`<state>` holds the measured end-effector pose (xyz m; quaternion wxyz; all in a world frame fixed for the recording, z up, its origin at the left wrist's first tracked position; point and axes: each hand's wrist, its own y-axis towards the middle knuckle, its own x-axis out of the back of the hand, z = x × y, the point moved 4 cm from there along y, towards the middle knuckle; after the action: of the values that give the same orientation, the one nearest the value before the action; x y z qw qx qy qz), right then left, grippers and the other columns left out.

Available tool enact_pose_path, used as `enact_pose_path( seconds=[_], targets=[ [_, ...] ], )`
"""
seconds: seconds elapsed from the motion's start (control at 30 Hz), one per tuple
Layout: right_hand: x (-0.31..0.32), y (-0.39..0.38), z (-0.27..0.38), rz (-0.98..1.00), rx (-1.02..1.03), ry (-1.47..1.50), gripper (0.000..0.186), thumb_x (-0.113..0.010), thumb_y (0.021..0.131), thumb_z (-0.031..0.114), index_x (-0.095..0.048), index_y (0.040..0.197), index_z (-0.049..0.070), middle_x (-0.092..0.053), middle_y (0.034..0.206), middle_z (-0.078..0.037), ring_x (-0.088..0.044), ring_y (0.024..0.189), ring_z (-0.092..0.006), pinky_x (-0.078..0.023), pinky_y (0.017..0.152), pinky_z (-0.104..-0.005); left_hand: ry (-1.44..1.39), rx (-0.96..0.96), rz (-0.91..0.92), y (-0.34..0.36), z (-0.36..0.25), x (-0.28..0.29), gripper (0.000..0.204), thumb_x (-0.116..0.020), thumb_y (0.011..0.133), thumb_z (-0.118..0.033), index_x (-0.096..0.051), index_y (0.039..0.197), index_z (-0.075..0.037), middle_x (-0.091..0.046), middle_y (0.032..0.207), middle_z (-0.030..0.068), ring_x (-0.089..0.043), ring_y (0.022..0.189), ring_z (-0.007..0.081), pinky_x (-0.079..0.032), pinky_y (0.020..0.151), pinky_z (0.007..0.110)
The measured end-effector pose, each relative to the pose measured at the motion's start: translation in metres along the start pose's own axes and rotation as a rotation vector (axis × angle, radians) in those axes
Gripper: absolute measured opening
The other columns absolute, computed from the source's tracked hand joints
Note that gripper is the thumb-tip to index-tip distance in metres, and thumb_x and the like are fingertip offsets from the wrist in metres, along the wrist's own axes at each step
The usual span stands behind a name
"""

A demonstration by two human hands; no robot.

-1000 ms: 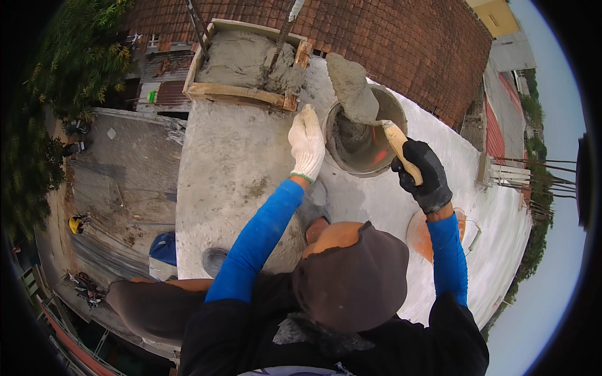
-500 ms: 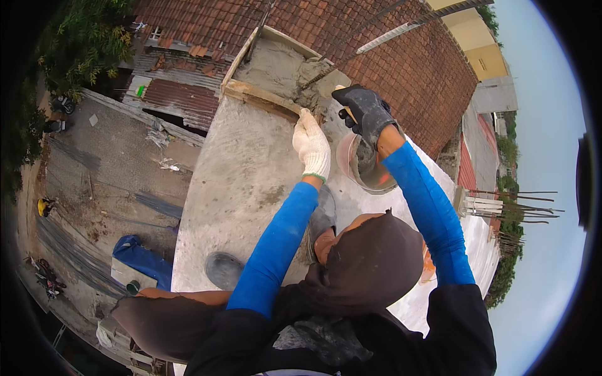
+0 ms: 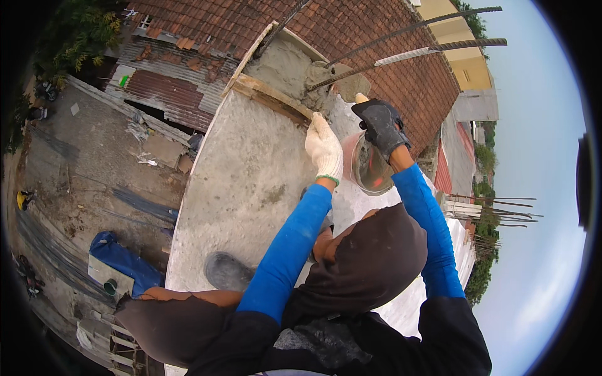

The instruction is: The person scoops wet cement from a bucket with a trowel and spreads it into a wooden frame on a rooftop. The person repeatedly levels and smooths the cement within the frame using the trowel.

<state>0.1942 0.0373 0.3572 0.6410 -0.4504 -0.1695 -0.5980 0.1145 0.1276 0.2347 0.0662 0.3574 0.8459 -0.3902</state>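
My left hand (image 3: 324, 149), in a white knit glove, grips the left rim of a round bucket (image 3: 371, 170) that stands on the concrete slab (image 3: 244, 182). My right hand (image 3: 380, 125), in a black glove, is shut on a wooden-handled trowel (image 3: 351, 86). The trowel's blade carries grey mortar and is held beyond the bucket, over the wooden form (image 3: 269, 97). That form holds wet mortar (image 3: 283, 66). Both my sleeves are blue, and my dark head covering hides the slab below the bucket.
Steel bars (image 3: 414, 28) stick out over the form toward the upper right. A red tiled roof (image 3: 376, 44) lies beyond. The slab's left edge drops to a yard far below with a blue tarp (image 3: 122, 263). A grey shoe (image 3: 226, 271) rests near that edge.
My right hand lifted the loaded trowel out of the bucket and carried it up and left to the form. My left hand stayed on the bucket's rim.
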Motion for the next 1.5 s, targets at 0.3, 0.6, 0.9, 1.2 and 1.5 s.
enact_pose_path(
  seconds=[0.3, 0.6, 0.9, 1.2, 1.5],
  targets=[
    [-0.004, -0.019, 0.015, 0.019, 0.041, 0.060, 0.031, -0.077, 0.095, 0.035, -0.068, 0.095, 0.005, -0.061, 0.069, -0.002, -0.051, 0.049, -0.0085, -0.038, 0.044, -0.0278, -0.017, -0.053, -0.054, 0.003, -0.005, 0.005, 0.070, -0.047, 0.111, -0.053, -0.066, 0.127, 0.012, -0.074, 0.122, 0.0260, -0.070, 0.110, 0.0325, -0.050, 0.099, 0.039],
    [-0.014, 0.012, 0.010, 0.051, 0.036, 0.005, 0.035, -0.080, 0.092, 0.036, -0.072, 0.104, 0.004, -0.063, 0.073, -0.001, -0.053, 0.053, -0.0086, -0.040, 0.046, -0.0284, -0.079, 0.074, -0.057, 0.003, -0.016, 0.008, 0.071, -0.048, 0.111, -0.055, -0.066, 0.129, 0.012, -0.074, 0.121, 0.0239, -0.068, 0.108, 0.0312, -0.050, 0.099, 0.038],
    [0.015, 0.045, -0.002, -0.023, 0.333, -0.445, 0.035, -0.076, 0.090, 0.035, -0.071, 0.106, 0.004, -0.064, 0.078, -0.004, -0.060, 0.070, -0.0168, -0.049, 0.065, -0.0344, -0.062, 0.065, 0.002, 0.007, -0.008, 0.005, 0.072, -0.048, 0.110, -0.056, -0.064, 0.135, 0.010, -0.071, 0.131, 0.0211, -0.066, 0.120, 0.0297, -0.047, 0.105, 0.036],
    [0.042, 0.007, -0.019, 0.072, 0.042, -0.150, 0.036, -0.073, 0.091, 0.041, -0.070, 0.097, 0.005, -0.066, 0.086, -0.010, -0.061, 0.082, -0.0258, -0.049, 0.074, -0.0412, -0.014, 0.048, -0.008, -0.001, -0.006, 0.003, 0.069, -0.049, 0.111, -0.053, -0.065, 0.132, 0.010, -0.073, 0.128, 0.0235, -0.068, 0.120, 0.0324, -0.049, 0.104, 0.037],
    [0.019, -0.037, -0.028, 0.035, 0.324, -0.242, 0.035, -0.073, 0.093, 0.038, -0.070, 0.100, 0.004, -0.067, 0.087, -0.010, -0.063, 0.082, -0.0241, -0.050, 0.074, -0.0400, -0.042, -0.013, -0.048, 0.001, -0.007, 0.002, 0.068, -0.050, 0.111, -0.053, -0.066, 0.131, 0.010, -0.074, 0.123, 0.0216, -0.068, 0.112, 0.0299, -0.049, 0.100, 0.036]
  ],
)
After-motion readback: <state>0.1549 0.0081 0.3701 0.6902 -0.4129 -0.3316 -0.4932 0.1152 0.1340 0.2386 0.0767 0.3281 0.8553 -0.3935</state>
